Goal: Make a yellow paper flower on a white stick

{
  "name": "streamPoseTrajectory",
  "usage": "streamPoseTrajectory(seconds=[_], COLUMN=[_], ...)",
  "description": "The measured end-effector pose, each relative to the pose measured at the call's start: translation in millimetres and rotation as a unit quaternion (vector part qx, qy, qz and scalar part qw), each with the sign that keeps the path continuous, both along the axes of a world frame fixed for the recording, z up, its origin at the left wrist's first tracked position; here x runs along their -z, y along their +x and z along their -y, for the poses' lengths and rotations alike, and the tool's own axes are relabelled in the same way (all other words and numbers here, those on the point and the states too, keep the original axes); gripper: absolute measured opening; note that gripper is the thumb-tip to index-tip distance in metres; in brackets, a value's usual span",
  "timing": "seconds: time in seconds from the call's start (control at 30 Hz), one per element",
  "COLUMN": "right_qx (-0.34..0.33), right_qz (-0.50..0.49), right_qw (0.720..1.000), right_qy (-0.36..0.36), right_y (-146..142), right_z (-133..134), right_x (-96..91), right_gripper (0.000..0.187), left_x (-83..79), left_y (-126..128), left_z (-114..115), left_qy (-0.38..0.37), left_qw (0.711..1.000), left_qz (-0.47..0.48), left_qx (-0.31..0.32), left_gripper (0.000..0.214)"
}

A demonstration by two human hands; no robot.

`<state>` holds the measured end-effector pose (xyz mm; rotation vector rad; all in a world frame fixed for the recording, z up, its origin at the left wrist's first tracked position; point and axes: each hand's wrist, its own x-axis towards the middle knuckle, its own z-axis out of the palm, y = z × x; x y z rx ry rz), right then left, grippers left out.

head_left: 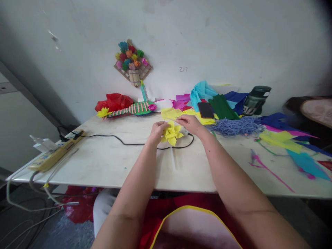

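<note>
And there was the left hand [157, 132], its grip clamped on the yellow paper flower [172, 134], right over the middle of the counter [103, 159]! In came the right hand [188, 123] just beside it, grip bunched with fingertips together; whatever lay between them was too small to tell. Below the flower, towards the near edge, a white stick [173, 159]; behind it, a black cable [121, 141] curving from the power strip [55, 154] at the left edge. Along the far edge, what a line-up: a green guitar-shaped craft [142, 108] left of the middle, a dark phone [205, 110] on yellow paper [206, 120], then blue yarn [237, 127] heaped nearer the right-hand side!
</note>
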<state>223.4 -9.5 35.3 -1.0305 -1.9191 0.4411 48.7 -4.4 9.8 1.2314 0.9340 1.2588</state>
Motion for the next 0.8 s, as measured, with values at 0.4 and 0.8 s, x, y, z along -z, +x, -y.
streamPoseTrajectory(seconds=[0.4, 0.8], right_qx=[-0.002, 0.027], right_qz=[0.021, 0.066], right_qw=[1.0, 0.997], right_qy=[0.01, -0.006], right_y=[0.1, -1.7], right_z=[0.0, -2.8], right_x=[-0.8, 3.7], right_gripper=[0.025, 0.025], left_x=[-0.4, -3.0], left_y=[0.6, 1.8], left_z=[-0.1, 3.6], left_qy=[0.011, 0.039], left_qw=[1.0, 0.999], left_qz=[-0.006, -0.008], left_qx=[-0.002, 0.011], left_gripper=[0.015, 0.016])
